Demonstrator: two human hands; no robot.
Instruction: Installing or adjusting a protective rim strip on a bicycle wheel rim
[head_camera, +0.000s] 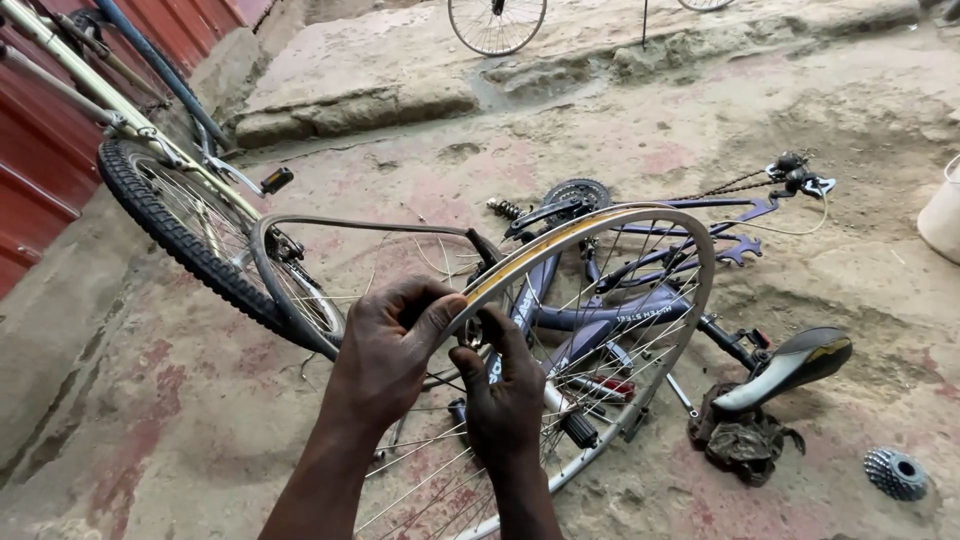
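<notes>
Head view, looking down at two bare hands working on a bare bicycle wheel rim (655, 300) held upright in front of the person. The rim is silver, tyreless, with thin spokes fanning inward and a yellowish rim strip (540, 252) running along its top edge. The left hand (385, 355) is clenched on the rim's upper left edge, fingers curled over the top and thumb pressed against the strip, so the rim passes straight through the grip. The right hand (505, 395) sits just below and to the right of it, fingers closed around something at the rim's inner side near the spokes; exactly what it pinches cannot be told. The two hands are nearly touching.

Behind the rim, a purple bicycle frame (600, 320) lies on its side on the dirt ground (200, 420), its black saddle (790, 365) pointing to the right, near a crumpled dark rag (740, 440). A loose gear cassette (895, 472) rests on the ground at the far right. To the left, another bicycle leans near a red wall (40, 170), its knobbly front tyre (180, 235) close to the hands. A further wheel (497, 25) stands at the top edge.
</notes>
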